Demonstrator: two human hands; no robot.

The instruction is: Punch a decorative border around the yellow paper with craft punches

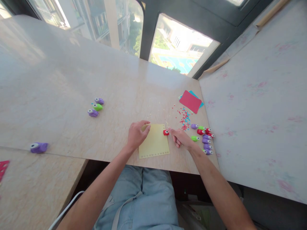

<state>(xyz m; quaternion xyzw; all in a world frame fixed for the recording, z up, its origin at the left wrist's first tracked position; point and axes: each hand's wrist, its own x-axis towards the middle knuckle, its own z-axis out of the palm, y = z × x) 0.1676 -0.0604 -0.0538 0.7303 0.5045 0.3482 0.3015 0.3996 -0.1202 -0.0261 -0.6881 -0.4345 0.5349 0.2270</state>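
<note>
A yellow sheet of paper (pixel 154 142) lies on the marble-patterned counter, with small punched holes along its bottom and top edges. A small red punch (pixel 166 132) sits at the sheet's right edge. My left hand (pixel 139 133) is at the sheet's upper left, thumb and fingers curved with a gap between them, the fingertips by the top edge. Just right of the red punch is my right hand (pixel 179 137), its index finger reaching toward the punch and the other fingers curled. No object shows inside the right hand.
Red and blue confetti (pixel 184 118) lies beyond my right hand, near stacked coloured cards (pixel 190 101). Several punches (pixel 206 140) stand by the right wall. Three more punches (pixel 98 107) are at left, and a purple punch (pixel 39 147) is farther left.
</note>
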